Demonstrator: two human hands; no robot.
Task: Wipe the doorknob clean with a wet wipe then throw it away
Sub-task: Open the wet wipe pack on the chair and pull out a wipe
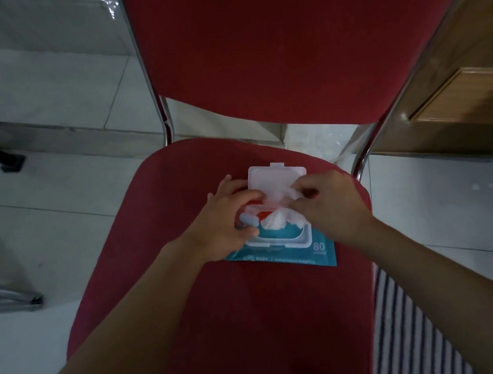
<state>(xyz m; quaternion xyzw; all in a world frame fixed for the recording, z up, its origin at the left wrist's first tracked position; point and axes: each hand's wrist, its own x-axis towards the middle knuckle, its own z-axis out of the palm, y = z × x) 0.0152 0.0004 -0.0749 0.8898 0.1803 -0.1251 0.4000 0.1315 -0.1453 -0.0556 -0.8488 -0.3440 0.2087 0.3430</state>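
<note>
A teal pack of wet wipes (312,252) lies on the seat of a red chair (229,321), its white flip lid (276,176) standing open. A white wet wipe (273,218) sticks up out of the opening, pulled into a peak. My right hand (334,204) pinches the top of that wipe between thumb and fingers. My left hand (228,219) presses down on the left side of the pack and covers part of it. The doorknob is not in view.
The chair's red backrest (293,30) rises behind the pack. A wooden door (466,75) stands at the right. A striped mat (407,339) lies at the lower right on the pale tiled floor. A black stand foot (8,161) sits at the left.
</note>
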